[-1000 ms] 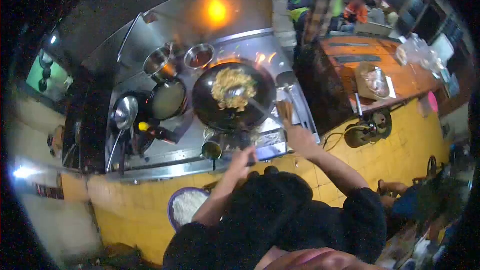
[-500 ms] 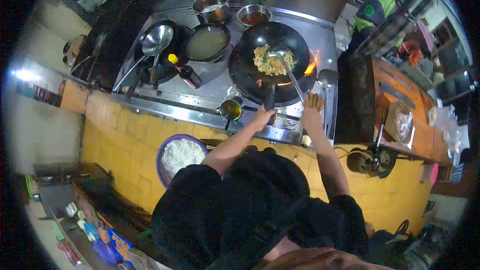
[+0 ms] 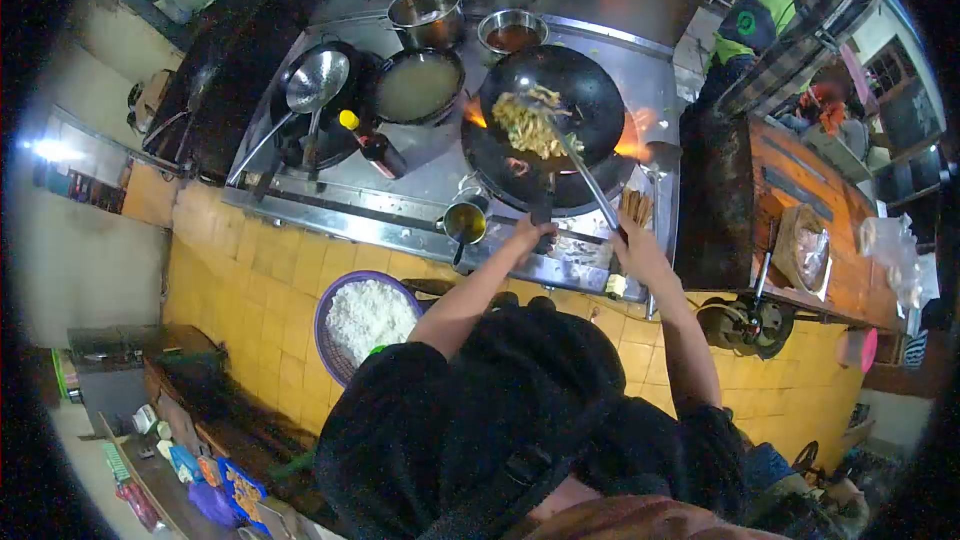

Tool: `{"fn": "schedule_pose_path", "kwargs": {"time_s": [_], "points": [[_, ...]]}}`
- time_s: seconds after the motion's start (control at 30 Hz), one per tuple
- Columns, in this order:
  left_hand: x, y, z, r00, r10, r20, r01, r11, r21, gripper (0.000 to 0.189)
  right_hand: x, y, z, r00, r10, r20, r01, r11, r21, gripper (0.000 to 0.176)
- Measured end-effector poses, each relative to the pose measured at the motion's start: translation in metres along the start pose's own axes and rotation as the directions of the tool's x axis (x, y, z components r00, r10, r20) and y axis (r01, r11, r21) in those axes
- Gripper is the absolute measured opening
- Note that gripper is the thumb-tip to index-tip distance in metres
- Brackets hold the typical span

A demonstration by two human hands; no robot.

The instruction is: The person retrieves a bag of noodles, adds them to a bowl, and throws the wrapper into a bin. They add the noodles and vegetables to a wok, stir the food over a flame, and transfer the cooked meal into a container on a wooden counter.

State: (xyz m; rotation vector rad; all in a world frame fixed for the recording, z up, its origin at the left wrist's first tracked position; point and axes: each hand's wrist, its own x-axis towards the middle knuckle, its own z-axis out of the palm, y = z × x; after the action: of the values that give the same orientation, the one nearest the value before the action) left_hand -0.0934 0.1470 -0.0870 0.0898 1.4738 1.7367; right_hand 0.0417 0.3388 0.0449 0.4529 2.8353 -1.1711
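A black wok point(image 3: 590, 100) of noodles point(image 3: 527, 123) sits over a flaming burner on the steel stove point(image 3: 400, 220). My left hand point(image 3: 528, 234) grips the wok's dark handle at its near side. My right hand point(image 3: 634, 246) holds the long handle of a metal spatula point(image 3: 580, 172), whose blade lies in the noodles. Flames show at the wok's left and right edges.
A pan of pale liquid point(image 3: 418, 86), a steel pot point(image 3: 428, 12), a bowl of red sauce point(image 3: 512, 35), a ladle point(image 3: 314, 82) and a dark bottle point(image 3: 372, 145) stand on the stove. A small cup point(image 3: 465, 222) sits by the wok. A bowl of rice point(image 3: 365, 318) is below. A wooden counter point(image 3: 800, 200) lies right; another person point(image 3: 750, 25) stands beyond.
The view has swung so the stove sits higher in the picture. The wok has tilted and the noodles have shifted left; flames now flare on both sides. Both hands keep their holds.
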Motion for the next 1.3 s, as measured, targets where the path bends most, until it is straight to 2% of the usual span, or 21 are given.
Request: {"fn": "schedule_pose_path", "kwargs": {"time_s": [0.03,0.07,0.1,0.17,0.23,0.3,0.37,0.4,0.43,0.57,0.63,0.7,0.83,0.9,0.93,0.97,1.03,1.1,1.17,1.23,1.3], "points": [[-0.003,0.005,0.003,0.998,0.032,-0.05,-0.03,0.998,0.051,0.018,-0.009,-0.001,-0.006,0.977,-0.205,-0.057,0.185,0.952,-0.245,0.043],[-0.003,0.006,0.002,0.999,0.04,-0.025,-0.04,0.999,0.001,0.016,-0.015,-0.019,-0.017,0.996,0.0,0.089,0.029,0.946,-0.323,0.045],[0.008,-0.002,-0.002,0.999,0.042,-0.026,-0.042,0.999,-0.005,0.016,-0.011,-0.026,-0.008,0.996,-0.001,0.091,0.031,0.944,-0.328,0.045],[0.028,-0.018,-0.011,0.991,-0.098,0.092,0.11,0.984,-0.14,0.015,-0.005,-0.029,0.026,0.972,0.232,-0.04,-0.231,0.904,-0.359,0.045],[0.026,-0.015,-0.005,0.955,-0.295,0.041,0.298,0.943,-0.147,0.021,0.016,-0.01,0.044,0.961,0.274,-0.044,-0.272,0.899,-0.343,0.044],[0.006,0.015,0.03,0.953,-0.219,-0.21,0.212,0.976,-0.054,0.018,0.012,0.001,0.012,0.991,-0.127,0.044,0.132,0.98,-0.148,0.043],[-0.04,0.061,0.075,0.984,-0.18,-0.019,0.142,0.837,-0.529,0.016,-0.018,-0.062,-0.071,0.973,0.123,0.197,-0.101,0.988,-0.119,0.044],[-0.075,0.105,0.083,0.958,-0.108,0.267,0.252,0.761,-0.597,0.015,-0.023,-0.059,-0.077,0.973,0.116,0.197,-0.094,0.988,-0.119,0.044],[-0.094,0.126,0.09,0.932,-0.272,0.241,0.364,0.706,-0.608,0.013,-0.029,-0.055,-0.083,0.977,0.107,0.184,-0.066,0.974,-0.218,0.045],[-0.051,0.073,0.036,0.898,-0.251,0.361,0.415,0.752,-0.511,0.015,-0.033,-0.031,-0.067,0.978,0.037,0.208,0.013,0.972,-0.234,0.048],[-0.058,0.052,0.026,0.96,-0.207,0.19,0.272,0.856,-0.44,0.015,-0.042,-0.038,-0.062,0.972,0.048,0.231,0.001,0.979,-0.204,0.048],[-0.081,0.046,0.051,0.961,-0.266,-0.071,0.265,0.964,-0.032,0.015,-0.045,-0.03,-0.055,0.991,0.036,0.126,0.003,0.955,-0.297,0.049],[-0.139,0.082,0.089,0.922,-0.354,0.155,0.382,0.895,-0.232,0.01,-0.051,-0.028,-0.046,0.995,-0.025,0.098,0.054,0.95,-0.307,0.049],[-0.105,0.09,0.064,0.957,-0.272,0.101,0.281,0.956,-0.08,0.008,-0.054,-0.037,-0.047,0.984,0.072,0.161,-0.021,0.954,-0.299,0.048],[-0.08,0.073,0.044,0.975,-0.178,0.129,0.209,0.934,-0.291,0.015,-0.054,-0.039,-0.044,0.972,0.177,0.152,-0.115,0.93,-0.349,0.049],[-0.058,0.051,0.026,0.992,-0.109,0.066,0.119,0.978,-0.174,0.016,-0.056,-0.04,-0.043,0.951,0.279,0.131,-0.208,0.894,-0.397,0.05],[-0.075,0.051,0.034,0.997,-0.069,-0.031,0.067,0.997,-0.049,0.01,-0.059,-0.016,-0.025,0.982,0.188,0.031,-0.151,0.867,-0.474,0.054],[-0.11,0.038,0.057,0.98,-0.197,0.002,0.193,0.956,-0.221,0.01,-0.047,-0.019,-0.03,0.956,0.283,-0.082,-0.28,0.784,-0.554,0.057],[-0.132,0.039,0.061,0.941,-0.272,0.2,0.308,0.934,-0.183,0.015,-0.055,-0.02,-0.052,0.972,0.203,-0.115,-0.232,0.786,-0.573,0.054],[-0.11,0.032,0.046,0.958,-0.263,0.111,0.275,0.956,-0.107,0.015,-0.072,-0.034,-0.073,0.976,0.128,-0.178,-0.176,0.941,-0.289,0.05],[-0.065,0.021,0.032,0.995,-0.101,-0.01,0.1,0.993,-0.058,0.015,-0.071,-0.025,-0.057,0.959,0.045,-0.281,-0.116,0.963,-0.243,0.045]]}}
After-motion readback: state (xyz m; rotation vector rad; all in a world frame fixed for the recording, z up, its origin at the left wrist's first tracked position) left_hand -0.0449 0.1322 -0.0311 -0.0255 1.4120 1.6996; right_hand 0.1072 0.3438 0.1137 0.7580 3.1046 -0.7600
